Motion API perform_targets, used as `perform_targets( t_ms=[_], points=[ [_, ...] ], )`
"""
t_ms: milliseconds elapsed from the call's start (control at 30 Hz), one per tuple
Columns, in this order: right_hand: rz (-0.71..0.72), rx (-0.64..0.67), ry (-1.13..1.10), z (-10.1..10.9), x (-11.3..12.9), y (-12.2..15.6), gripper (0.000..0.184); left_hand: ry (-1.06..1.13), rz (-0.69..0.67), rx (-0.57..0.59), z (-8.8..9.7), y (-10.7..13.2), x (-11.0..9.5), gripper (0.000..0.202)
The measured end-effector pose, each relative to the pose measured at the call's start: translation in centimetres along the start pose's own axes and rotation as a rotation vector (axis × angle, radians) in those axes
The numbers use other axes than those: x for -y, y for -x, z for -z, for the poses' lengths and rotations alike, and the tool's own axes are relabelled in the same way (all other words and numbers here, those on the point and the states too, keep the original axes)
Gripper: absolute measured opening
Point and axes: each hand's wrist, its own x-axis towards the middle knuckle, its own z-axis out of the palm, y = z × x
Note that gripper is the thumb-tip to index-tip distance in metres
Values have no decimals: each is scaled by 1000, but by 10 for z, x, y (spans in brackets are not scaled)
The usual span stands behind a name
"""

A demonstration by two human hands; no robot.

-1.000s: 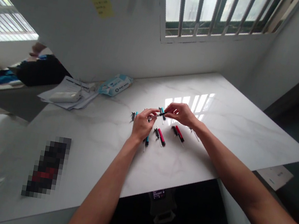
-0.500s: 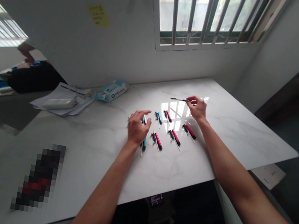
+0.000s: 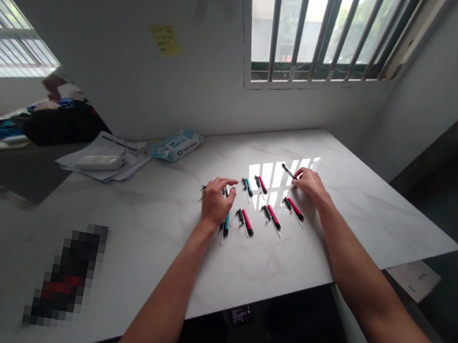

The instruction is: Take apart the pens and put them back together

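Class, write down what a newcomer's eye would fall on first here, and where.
Short pink and teal plastic pens lie in rows on the glossy white marble table. The right hand pinches a slim dark pen behind them; the left hand spreads over their left end.

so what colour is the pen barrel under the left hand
Teal blue: the slim pen barrel beside the left hand, clearest in the head view.

1 head cam, looks fwd & down from above, fairly near white table (image 3: 334, 224), window wall behind.
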Motion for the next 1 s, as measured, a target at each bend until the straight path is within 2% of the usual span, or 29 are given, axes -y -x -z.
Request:
perform_targets(
  t_ms=[100,200,267,367,467,533,667,867,1000],
  points=[
    [27,-62,-28,0,3,-1,24,0,3,11,-1,1,-1,23],
    [180,-133,-110,-5,13,2,24,-2,0,17,-3,1,-1,23],
    [357,-87,-193,-10,25,7,26,-3,2,24,-4,2,-1,23],
    [609,71,-263,-18,43,20,33,-1,0,29,-4,2,-2,23],
    [757,159,-292,-24,57,31,50,3,-5,23,-4,2,-2,23],
    [774,161,-320,-26,62,33,58,7,-4,22,-4,2,-3,23],
    [718,146,-314,-26,65,22,58,20,8,26,-4,3,-3,23],
    [657,311,-221,-22,74,-2,65,36,26,18,-3,2,-2,23],
    [617,368,-233,-30,76,-10,68,31,39,3,0,2,-1,23]
  ],
)
